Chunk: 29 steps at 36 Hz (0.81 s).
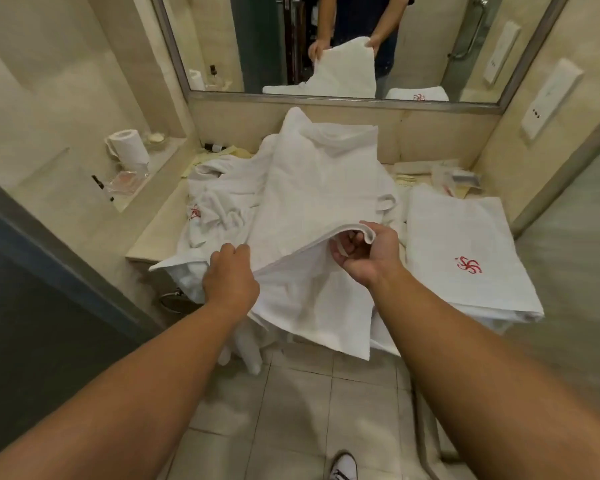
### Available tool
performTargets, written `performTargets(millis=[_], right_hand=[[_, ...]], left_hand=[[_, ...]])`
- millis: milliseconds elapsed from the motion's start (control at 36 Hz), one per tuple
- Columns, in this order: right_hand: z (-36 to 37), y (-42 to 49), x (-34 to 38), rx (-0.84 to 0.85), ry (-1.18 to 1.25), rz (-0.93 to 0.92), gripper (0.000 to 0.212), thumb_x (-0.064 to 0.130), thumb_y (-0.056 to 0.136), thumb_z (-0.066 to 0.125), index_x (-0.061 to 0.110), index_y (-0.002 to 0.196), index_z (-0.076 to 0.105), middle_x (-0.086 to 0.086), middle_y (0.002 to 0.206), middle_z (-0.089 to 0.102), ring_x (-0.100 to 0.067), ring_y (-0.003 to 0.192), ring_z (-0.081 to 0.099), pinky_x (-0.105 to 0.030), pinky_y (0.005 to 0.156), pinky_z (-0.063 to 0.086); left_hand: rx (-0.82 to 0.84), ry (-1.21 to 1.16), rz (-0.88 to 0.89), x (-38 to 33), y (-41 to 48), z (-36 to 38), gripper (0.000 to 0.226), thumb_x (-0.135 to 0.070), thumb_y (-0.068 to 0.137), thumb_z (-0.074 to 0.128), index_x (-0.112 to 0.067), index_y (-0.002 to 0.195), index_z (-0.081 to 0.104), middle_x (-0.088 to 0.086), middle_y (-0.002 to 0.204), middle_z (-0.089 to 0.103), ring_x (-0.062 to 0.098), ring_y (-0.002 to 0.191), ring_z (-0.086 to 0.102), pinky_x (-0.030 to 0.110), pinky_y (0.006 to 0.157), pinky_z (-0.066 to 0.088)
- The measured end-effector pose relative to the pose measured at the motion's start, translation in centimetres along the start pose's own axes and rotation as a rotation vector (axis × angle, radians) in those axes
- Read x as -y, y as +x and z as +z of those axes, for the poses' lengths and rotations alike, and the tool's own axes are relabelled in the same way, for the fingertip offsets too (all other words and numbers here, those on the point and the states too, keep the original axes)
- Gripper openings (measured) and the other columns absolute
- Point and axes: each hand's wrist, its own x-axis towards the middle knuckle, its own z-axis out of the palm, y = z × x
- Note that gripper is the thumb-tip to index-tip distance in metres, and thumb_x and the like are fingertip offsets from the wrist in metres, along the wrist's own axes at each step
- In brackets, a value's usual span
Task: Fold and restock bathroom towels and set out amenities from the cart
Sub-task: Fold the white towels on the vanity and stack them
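Both hands hold one large white towel (319, 188) above the vanity counter (155, 233). The left hand (231, 275) is knuckles-up, its fingers curled down over the towel's near edge and gripping it. The right hand (364, 252) is turned partly palm-up. Its fingers are hooked round the doubled edge and its thumb lies on top, so the cloth wraps over the fingertips. The edge runs raised between the two hands. The far part of the towel slopes away and drapes against the wall under the mirror (257, 46), and a lower layer hangs off the counter front toward the tiled floor (291, 410).

Just right of the held cloth lies a folded towel (465, 237) with a red emblem, flat on the counter and overhanging its front edge. On the left a crumpled towel (215, 206), also with a red mark, is partly under the held one. The lifted towel hides most of the counter's middle.

Behind the folded towel, amenity packets (458, 176) lie in the back right corner. A small dark-capped bottle (215, 147) lies at the back left. On the side ledge stand a toilet paper roll (129, 143) and a clear tray (127, 180). The mirror shows the person holding the towel up. A white shoe (343, 467) shows at the bottom.
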Motion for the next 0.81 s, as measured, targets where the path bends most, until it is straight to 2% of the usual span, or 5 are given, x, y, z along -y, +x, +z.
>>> performTargets(millis=[333, 417, 556, 694, 806], right_hand=[[-9.8, -1.1, -6.6, -0.245, -0.097, 0.118, 0.034, 0.018, 0.092, 0.033, 0.016, 0.101, 0.066, -0.01, 0.116, 0.075, -0.025, 0.107, 0.068, -0.05, 0.105, 0.036], [-12.5, -1.5, -9.3, -0.371, -0.214, 0.225, 0.03, 0.016, 0.098, 0.04, 0.015, 0.107, 0.069, -0.008, 0.102, 0.063, -0.027, 0.091, 0.058, -0.052, 0.08, 0.047], [-12.4, -3.1, -12.8, -0.409, -0.282, 0.433, 0.051, 0.007, 0.102, 0.054, 0.009, 0.15, 0.037, -0.023, 0.153, 0.033, -0.044, 0.138, 0.039, -0.071, 0.107, 0.039], [-10.6, -3.7, -13.9, -0.403, 0.102, 0.415, 0.029, 0.005, 0.101, 0.043, -0.008, 0.127, 0.047, -0.033, 0.12, 0.054, -0.044, 0.117, 0.057, -0.047, 0.103, 0.051], [-9.2, -3.5, -13.4, -0.309, 0.201, 0.306, 0.048, -0.012, 0.068, 0.026, 0.0, 0.107, 0.052, -0.017, 0.093, 0.057, -0.024, 0.08, 0.058, -0.028, 0.07, 0.046]], left_hand=[[0.109, -0.261, -0.039, -1.0, -0.8, -2.8, 0.028, -0.012, 0.089, 0.064, -0.011, 0.117, 0.065, 0.007, 0.118, 0.065, 0.03, 0.104, 0.063, 0.034, 0.083, 0.054], [0.074, -0.273, 0.006, -2.1, -0.4, -4.2, 0.032, -0.005, 0.083, 0.065, -0.011, 0.115, 0.066, 0.007, 0.118, 0.062, 0.028, 0.1, 0.062, 0.035, 0.082, 0.055], [0.01, -0.293, 0.096, -3.7, 0.3, -5.9, 0.032, 0.005, 0.078, 0.063, -0.012, 0.105, 0.068, 0.008, 0.118, 0.06, 0.025, 0.104, 0.06, 0.03, 0.083, 0.05], [-0.027, -0.288, 0.138, -4.6, 0.2, -7.1, 0.029, 0.008, 0.076, 0.062, -0.017, 0.089, 0.064, 0.006, 0.109, 0.063, 0.022, 0.094, 0.06, 0.029, 0.073, 0.048], [-0.07, -0.313, 0.16, -4.7, 0.3, -7.9, 0.03, 0.008, 0.078, 0.061, -0.019, 0.09, 0.06, 0.003, 0.108, 0.06, 0.021, 0.092, 0.057, 0.027, 0.072, 0.047]])
